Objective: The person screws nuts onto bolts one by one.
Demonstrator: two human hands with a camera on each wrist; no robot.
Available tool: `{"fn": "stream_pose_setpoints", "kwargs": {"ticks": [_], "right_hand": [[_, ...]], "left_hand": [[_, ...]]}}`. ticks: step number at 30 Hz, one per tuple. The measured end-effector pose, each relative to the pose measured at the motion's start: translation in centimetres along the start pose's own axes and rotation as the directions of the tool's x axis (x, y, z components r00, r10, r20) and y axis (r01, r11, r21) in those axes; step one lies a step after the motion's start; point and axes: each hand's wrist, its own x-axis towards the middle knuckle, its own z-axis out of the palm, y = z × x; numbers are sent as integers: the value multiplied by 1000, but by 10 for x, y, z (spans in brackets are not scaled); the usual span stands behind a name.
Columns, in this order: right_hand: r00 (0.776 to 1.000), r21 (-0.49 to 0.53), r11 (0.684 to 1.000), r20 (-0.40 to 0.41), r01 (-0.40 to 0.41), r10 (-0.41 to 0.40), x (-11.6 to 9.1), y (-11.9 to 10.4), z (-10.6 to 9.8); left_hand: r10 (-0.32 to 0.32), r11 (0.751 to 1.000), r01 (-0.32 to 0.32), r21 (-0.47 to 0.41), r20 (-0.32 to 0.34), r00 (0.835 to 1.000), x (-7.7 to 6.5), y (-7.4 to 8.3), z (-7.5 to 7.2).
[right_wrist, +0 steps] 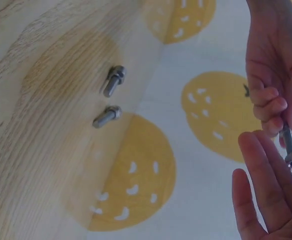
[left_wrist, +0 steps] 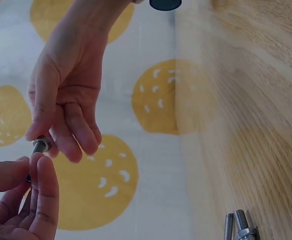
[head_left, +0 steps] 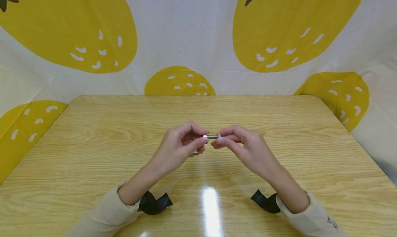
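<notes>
A small metal bolt (head_left: 212, 137) is held level between both hands above the table. My left hand (head_left: 176, 145) pinches one end of it between thumb and fingertips, hiding that end. At the other end sits a nut (left_wrist: 42, 143), which my right hand (head_left: 246, 147) pinches between thumb and index finger. The bare shank shows between the two grips. In the right wrist view, the right hand's other fingers (right_wrist: 266, 185) are extended. Two more bolts lie on the table: one bolt (right_wrist: 114, 81) carries a nut, and another bolt (right_wrist: 107, 116) lies beside it.
The wood-grain table (head_left: 108, 126) spreads under both hands, with a bright light reflection near its front. Behind it hangs a white cloth (head_left: 186, 33) printed with yellow fruit shapes. Black straps (head_left: 155, 203) dangle at both cuffs.
</notes>
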Motion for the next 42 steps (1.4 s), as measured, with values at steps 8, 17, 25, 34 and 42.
{"fn": "stream_pose_setpoints", "kwargs": {"ticks": [8, 17, 25, 34, 42], "right_hand": [[993, 116, 988, 59, -106, 99, 3, 0, 8], [995, -16, 996, 47, -87, 87, 2, 1, -2], [985, -65, 985, -52, 162, -165, 0, 3, -5], [983, -11, 982, -6, 186, -186, 1, 5, -2], [998, -29, 999, 52, 29, -28, 1, 3, 6]], "left_hand": [[10, 1000, -10, -8, -16, 1000, -2, -1, 5], [-9, 999, 11, 40, -34, 999, -2, 3, 1], [-1, 998, 3, 55, -35, 999, -1, 4, -1], [61, 995, -58, 86, -28, 998, -1, 4, 1], [98, 990, -96, 105, -20, 995, -2, 3, 3]]}}
